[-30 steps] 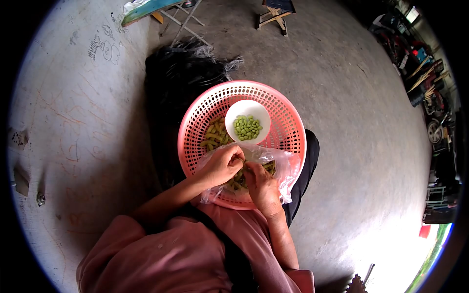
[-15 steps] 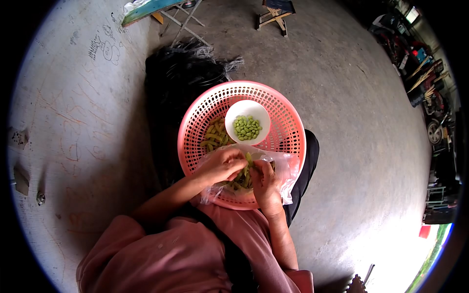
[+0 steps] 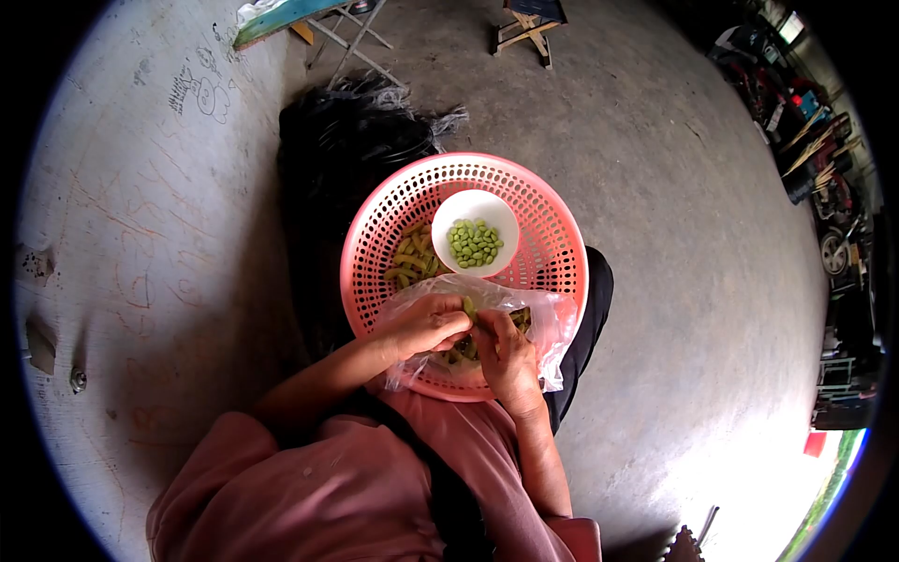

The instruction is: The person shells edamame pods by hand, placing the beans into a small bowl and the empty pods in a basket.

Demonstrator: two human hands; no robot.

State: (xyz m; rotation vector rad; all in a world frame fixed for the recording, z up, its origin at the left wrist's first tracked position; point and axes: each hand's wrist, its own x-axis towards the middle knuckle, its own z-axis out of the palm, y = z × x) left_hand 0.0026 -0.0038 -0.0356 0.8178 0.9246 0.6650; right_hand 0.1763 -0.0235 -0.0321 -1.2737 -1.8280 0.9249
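A pink perforated basket (image 3: 558,245) rests on my lap. Inside it, a white bowl (image 3: 476,201) holds several shelled green beans (image 3: 475,244), and a pile of pods (image 3: 410,258) lies left of the bowl. At the basket's near side is a clear plastic bag (image 3: 554,323) with more pods in it. Above the bag, my left hand (image 3: 431,325) pinches a green pod (image 3: 469,306) between its fingertips. My right hand (image 3: 507,354) has its fingers closed on the same pod, close against the left fingertips. The fingers partly cover the pod.
Black plastic (image 3: 351,131) is heaped beyond the basket to the left, beside a pale wall (image 3: 140,215). A folding stool (image 3: 531,28) and a table with crossed metal legs (image 3: 354,42) stand farther off. Assorted items line the right side.
The fingertips of both hands have come closer together around a pod since half a second ago. Less of the green pod shows between them now. Bowl and basket have hardly moved.
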